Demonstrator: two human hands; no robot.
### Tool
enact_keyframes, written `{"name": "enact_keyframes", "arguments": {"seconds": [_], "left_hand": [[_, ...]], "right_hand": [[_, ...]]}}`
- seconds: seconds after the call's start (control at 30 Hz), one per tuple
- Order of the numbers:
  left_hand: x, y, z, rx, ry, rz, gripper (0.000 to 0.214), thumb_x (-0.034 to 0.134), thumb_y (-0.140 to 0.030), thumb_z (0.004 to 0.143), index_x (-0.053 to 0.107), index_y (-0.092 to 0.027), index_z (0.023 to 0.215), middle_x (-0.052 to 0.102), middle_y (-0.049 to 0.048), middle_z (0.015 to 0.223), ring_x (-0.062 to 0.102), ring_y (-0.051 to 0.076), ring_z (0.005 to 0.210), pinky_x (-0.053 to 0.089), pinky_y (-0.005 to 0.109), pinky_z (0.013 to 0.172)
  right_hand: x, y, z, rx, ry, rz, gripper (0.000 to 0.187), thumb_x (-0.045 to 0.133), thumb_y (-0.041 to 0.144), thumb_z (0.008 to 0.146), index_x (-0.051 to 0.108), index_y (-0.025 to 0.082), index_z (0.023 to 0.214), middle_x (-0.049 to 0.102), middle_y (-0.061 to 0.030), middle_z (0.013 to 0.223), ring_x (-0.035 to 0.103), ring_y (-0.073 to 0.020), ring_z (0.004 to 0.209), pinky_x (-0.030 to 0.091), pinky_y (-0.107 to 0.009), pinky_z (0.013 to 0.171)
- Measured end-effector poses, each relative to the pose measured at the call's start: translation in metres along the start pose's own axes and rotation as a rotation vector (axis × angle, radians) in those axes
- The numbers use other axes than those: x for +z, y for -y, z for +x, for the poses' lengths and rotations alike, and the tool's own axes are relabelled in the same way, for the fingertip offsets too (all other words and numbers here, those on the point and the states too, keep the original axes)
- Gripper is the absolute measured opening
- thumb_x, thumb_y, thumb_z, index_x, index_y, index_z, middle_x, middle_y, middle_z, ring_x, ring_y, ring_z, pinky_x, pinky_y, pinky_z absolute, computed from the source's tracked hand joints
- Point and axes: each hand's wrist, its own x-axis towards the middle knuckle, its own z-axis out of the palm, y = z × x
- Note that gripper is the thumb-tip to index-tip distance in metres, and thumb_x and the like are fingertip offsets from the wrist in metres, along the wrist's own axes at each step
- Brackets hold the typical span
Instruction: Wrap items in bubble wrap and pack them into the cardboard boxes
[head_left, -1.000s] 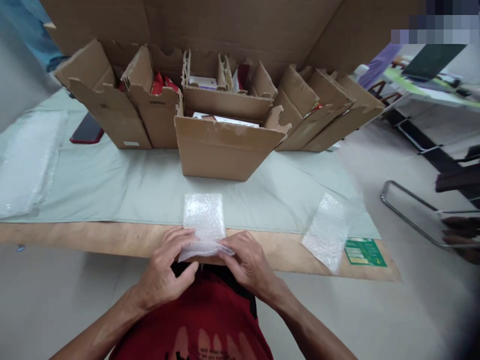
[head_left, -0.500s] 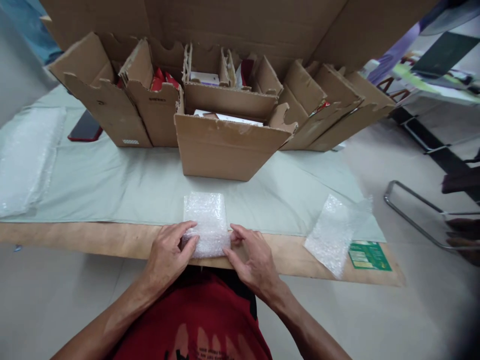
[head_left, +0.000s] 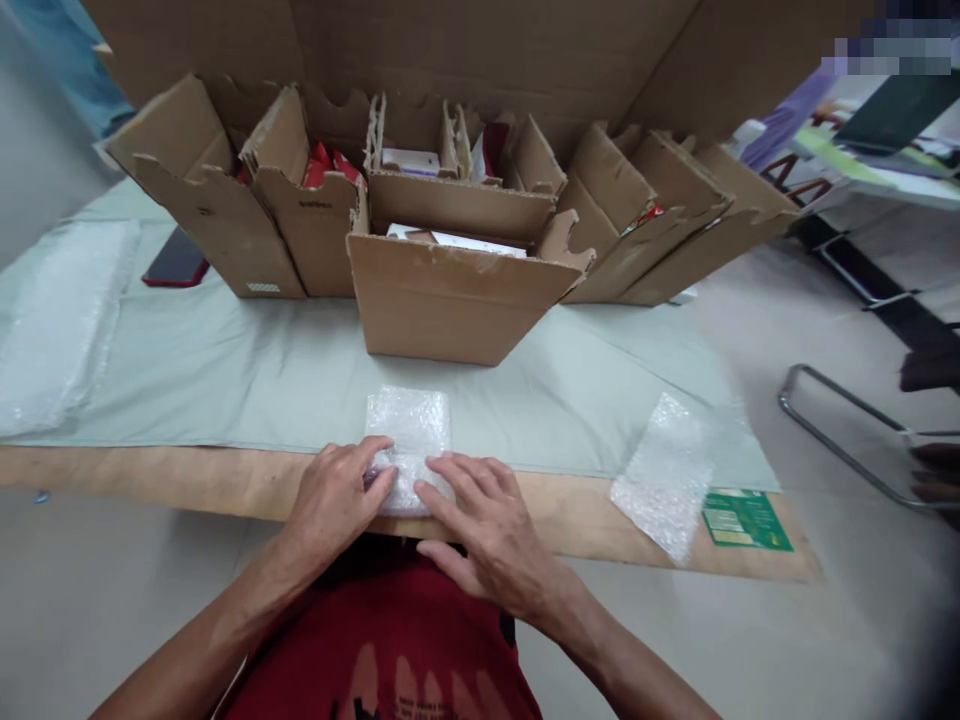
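- Grip: our left hand [head_left: 337, 495] has thumb and index on the left side of the packet; can't tell whether they pinch it or just press. Our right hand [head_left: 487, 530] is open, fingers laid on the packet's right part, thumb apart from them and lower.
- Packet [head_left: 410, 410]: clear bubble wrap, near part folded over, flat in front of our body. Far part on the cloth, near part on the bare table edge. We can't make out what's inside, if anything.
- Table edge [head_left: 187, 480]: tan strip along our side, just past our red shirt [head_left: 390, 625].
- Cloth [head_left: 262, 390]: pale green, covers the table beyond that strip, some creases.
- Front box [head_left: 442, 310]: open-topped cardboard, straight ahead of the packet, well apart from our hands. White item [head_left: 472, 243] shows inside.
- Loose sheet [head_left: 664, 480]: bubble wrap, to our right, lying askew across cloth and strip.
- Green card [head_left: 750, 520]: on the strip, just beside the sheet.
- Phone [head_left: 176, 260]: dark face, red edge, left of the boxes.
- Wrap stack [head_left: 64, 320]: far left, on the cloth.
- Behind the front box: a row of open cartons [head_left: 259, 230], red packs [head_left: 330, 165] in one, tall cardboard panel [head_left: 480, 50] at the back.
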Motion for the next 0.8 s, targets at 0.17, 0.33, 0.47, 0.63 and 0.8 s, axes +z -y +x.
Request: {"name": "enact_keyframes", "arguments": {"seconds": [0.17,0.33,0.47,0.63,0.8], "left_hand": [[-0.005,0.009,-0.003,-0.088,-0.037,-0.138,0.035,0.058,-0.045,0.091,0.071,-0.02,0.112,0.068,0.001,0.073,0.063,0.019,0.062,0.053,0.033,0.066],[-0.024,0.017,-0.018,0.012,-0.092,-0.318,0.048,0.062,-0.048,0.089,0.062,-0.021,0.129,0.066,0.0123,0.129,0.066,0.026,0.114,0.055,0.042,0.098],[-0.025,0.016,-0.02,0.045,0.03,-0.358,0.069,0.064,-0.034,0.084,0.043,-0.026,0.15,0.062,0.0115,0.142,0.059,0.028,0.129,0.047,0.05,0.111],[-0.01,0.016,-0.01,-0.07,0.043,-0.332,0.063,0.058,-0.034,0.086,0.049,-0.02,0.147,0.073,0.0108,0.116,0.068,0.028,0.108,0.056,0.048,0.096],[-0.002,0.018,-0.004,-0.027,-0.163,-0.226,0.052,0.059,-0.04,0.088,0.059,-0.015,0.134,0.071,0.0096,0.1,0.067,0.026,0.093,0.056,0.045,0.089]], "right_hand": [[0.005,-0.006,0.014,-0.055,0.138,0.047,0.028,0.052,0.023,0.102,0.062,0.014,0.126,0.071,-0.0141,0.126,0.061,-0.0283,0.119,0.047,-0.044,0.096],[-0.003,-0.016,0.027,0.099,0.105,0.261,0.026,0.049,0.022,0.105,0.065,0.016,0.125,0.078,-0.0089,0.114,0.07,-0.0228,0.103,0.051,-0.039,0.092],[-0.016,-0.018,0.037,0.229,0.217,0.422,0.028,0.051,0.025,0.104,0.068,0.021,0.125,0.08,-0.0056,0.106,0.073,-0.0206,0.092,0.054,-0.036,0.086],[-0.016,-0.02,0.049,0.366,0.252,0.584,0.028,0.052,0.028,0.103,0.071,0.022,0.122,0.079,-0.0046,0.105,0.073,-0.0192,0.088,0.055,-0.033,0.079],[0.003,-0.024,0.06,0.31,0.142,0.318,0.026,0.053,0.029,0.103,0.071,0.023,0.121,0.077,-0.0072,0.113,0.071,-0.0228,0.1,0.053,-0.04,0.091]]}}
